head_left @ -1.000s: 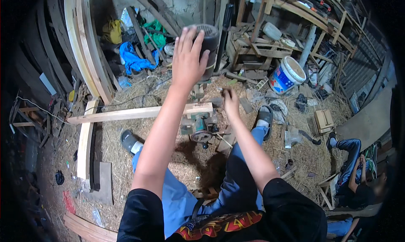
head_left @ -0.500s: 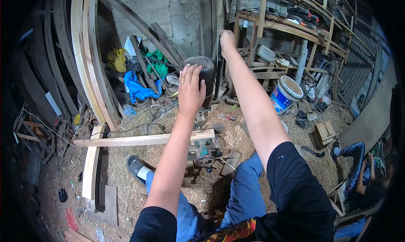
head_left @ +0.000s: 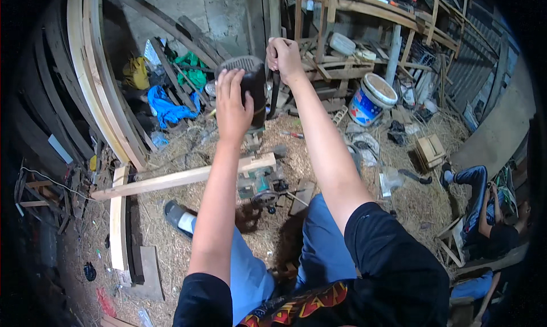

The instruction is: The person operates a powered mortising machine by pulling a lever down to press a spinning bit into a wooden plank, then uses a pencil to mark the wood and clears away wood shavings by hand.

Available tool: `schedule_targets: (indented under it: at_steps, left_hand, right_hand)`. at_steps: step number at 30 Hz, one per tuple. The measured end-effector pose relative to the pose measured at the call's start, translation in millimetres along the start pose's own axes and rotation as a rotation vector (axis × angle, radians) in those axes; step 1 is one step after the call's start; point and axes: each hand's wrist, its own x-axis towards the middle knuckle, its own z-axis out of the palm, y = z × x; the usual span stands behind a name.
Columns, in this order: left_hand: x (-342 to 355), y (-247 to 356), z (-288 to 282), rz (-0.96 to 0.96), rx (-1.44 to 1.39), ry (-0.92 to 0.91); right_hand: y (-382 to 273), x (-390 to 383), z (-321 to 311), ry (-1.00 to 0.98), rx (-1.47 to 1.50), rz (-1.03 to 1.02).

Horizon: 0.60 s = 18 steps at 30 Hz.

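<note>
Cluttered workshop with a grey block wall point(head_left: 221, 22) and a floor point(head_left: 152, 227) strewn with straw and shavings: a long pale beam point(head_left: 165, 183) lies with its right end across a green vise point(head_left: 262, 183), below a black motor housing point(head_left: 257, 92) — placement looks done, though no finished cut can be made out and what remains cannot be told. An upright black lever point(head_left: 274, 94) is gripped near its top by the right hand point(head_left: 286, 59); the left hand point(head_left: 232, 109) rests against the housing, fingers extended — clasping nothing.
</note>
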Motion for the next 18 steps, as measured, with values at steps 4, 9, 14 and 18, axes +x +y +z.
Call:
schedule_targets:
  at_steps: [4, 9, 14, 18]
  left_hand:
    - [-11, -1, -14, -0.019, -0.002, -0.084]
    - [-41, 15, -25, -0.114, -0.092, -0.143]
    - [-178, 37, 1, -0.536, -0.109, -0.277]
    - [-331, 50, 20, -1.057, 0.147, -0.855]
  right_hand:
    - [6, -66, 7, -0.02, -0.021, -0.095]
    - [2, -101, 3, -0.026, -0.053, -0.126]
    - [7, -111, -1, -0.009, -0.068, -0.197]
    - [11, -129, 4, -0.006, -0.058, -0.204]
